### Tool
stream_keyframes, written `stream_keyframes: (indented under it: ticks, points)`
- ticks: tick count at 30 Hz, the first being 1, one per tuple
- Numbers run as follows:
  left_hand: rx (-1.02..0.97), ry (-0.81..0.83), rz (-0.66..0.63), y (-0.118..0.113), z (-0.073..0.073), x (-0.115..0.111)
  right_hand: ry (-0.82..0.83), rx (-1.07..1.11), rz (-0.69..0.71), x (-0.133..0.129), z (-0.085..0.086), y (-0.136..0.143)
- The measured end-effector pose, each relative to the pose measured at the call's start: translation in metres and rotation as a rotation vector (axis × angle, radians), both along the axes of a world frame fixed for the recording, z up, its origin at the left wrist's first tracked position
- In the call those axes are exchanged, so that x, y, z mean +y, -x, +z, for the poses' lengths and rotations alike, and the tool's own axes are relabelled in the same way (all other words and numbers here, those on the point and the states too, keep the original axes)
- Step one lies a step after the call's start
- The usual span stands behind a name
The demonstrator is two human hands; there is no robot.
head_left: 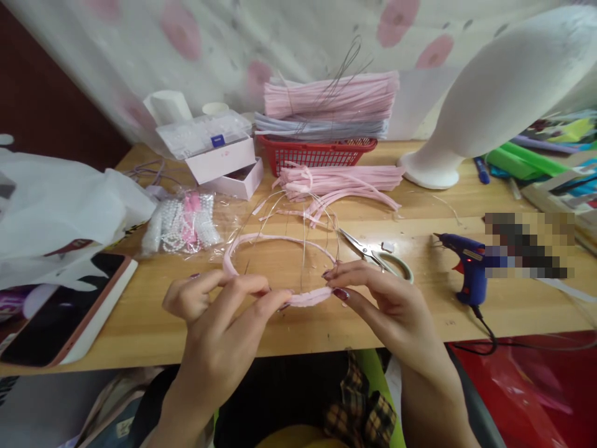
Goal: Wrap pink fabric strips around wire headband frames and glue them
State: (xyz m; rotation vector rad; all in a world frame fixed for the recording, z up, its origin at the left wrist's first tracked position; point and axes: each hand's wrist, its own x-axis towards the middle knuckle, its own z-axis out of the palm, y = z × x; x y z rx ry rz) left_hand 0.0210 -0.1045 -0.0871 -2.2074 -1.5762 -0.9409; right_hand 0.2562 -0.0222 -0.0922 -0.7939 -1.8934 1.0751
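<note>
A pink fabric-wrapped ring (311,298) with thin wires rising from it is held above the front of the wooden table. My left hand (219,323) pinches its near edge on the left, thumb and forefinger together. On the right, the thumb and fingertips of my right hand (387,305) pinch the same near edge. Between the two pinches a short wrapped stretch shows. The far side of the ring curves away behind my hands. Scissors (370,252) with pale handles lie just beyond my right hand, near the ring.
Pink strips (345,180) lie before a red basket (321,152) stacked with more bundles. A blue glue gun (469,261) and white mannequin head stand (433,171) are at right. Bagged pearl beads (180,224), white boxes (221,162), a phone (69,308) and a plastic bag (60,199) occupy the left.
</note>
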Motion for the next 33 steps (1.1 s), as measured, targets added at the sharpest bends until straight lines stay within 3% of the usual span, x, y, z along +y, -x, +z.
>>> stream_keyframes:
  ticks: [4,11,17,21,29,33]
  points:
    - [-0.03,-0.03,-0.008,0.003,0.0,0.004,-0.067,-0.038,0.028,0.003,0.002,0.001]
    - [-0.152,0.018,-0.065,0.007,0.001,0.007,-0.005,0.057,0.196,0.012,-0.007,0.0]
    - [-0.228,0.022,-0.091,0.01,0.013,0.011,0.038,0.091,0.24,0.013,0.003,-0.002]
    - [-0.186,0.018,-0.096,0.015,0.016,0.013,0.025,0.109,0.238,0.014,0.008,-0.003]
    - [-0.173,-0.001,-0.089,0.016,0.013,0.013,-0.216,0.124,0.21,0.009,0.011,0.007]
    - [-0.186,0.023,-0.098,0.013,0.014,0.012,-0.161,0.192,0.207,0.008,0.003,0.006]
